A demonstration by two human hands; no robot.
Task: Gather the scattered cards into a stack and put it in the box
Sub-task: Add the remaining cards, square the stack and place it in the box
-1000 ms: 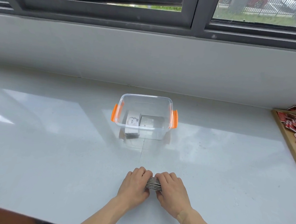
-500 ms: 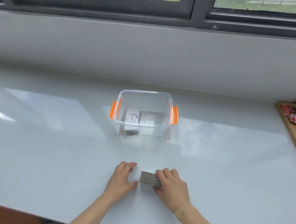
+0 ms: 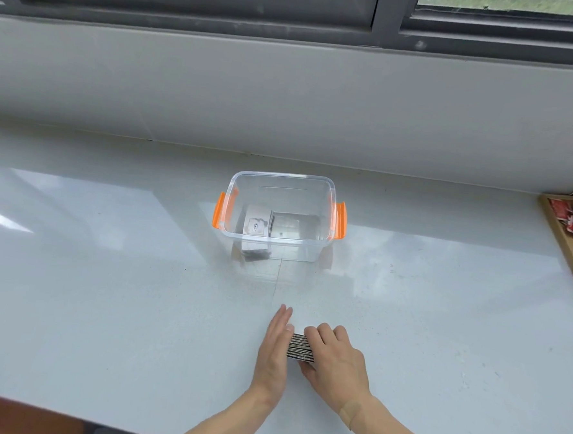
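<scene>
Right hand (image 3: 335, 364) curled over the stack of cards (image 3: 299, 346) on the white counter (image 3: 105, 306), left hand (image 3: 275, 348) flat and straight-fingered against its left edge where earlier it lay apart, card faces hidden, clear box (image 3: 280, 216) beyond with orange handles, cards already inside.

card stack (image 3: 300, 346) mostly covered by right hand (image 3: 333, 364), wooden tray (image 3: 561, 230) cut off at right edge

Glossy, smooth white countertop (image 3: 105, 306), mirroring window light. Clear, shiny plastic box (image 3: 278, 246) with opaque orange plastic latches (image 3: 219, 210). Matt paper-looking cards (image 3: 300, 347). Matt, pale wooden tray (image 3: 565, 240) at right.
</scene>
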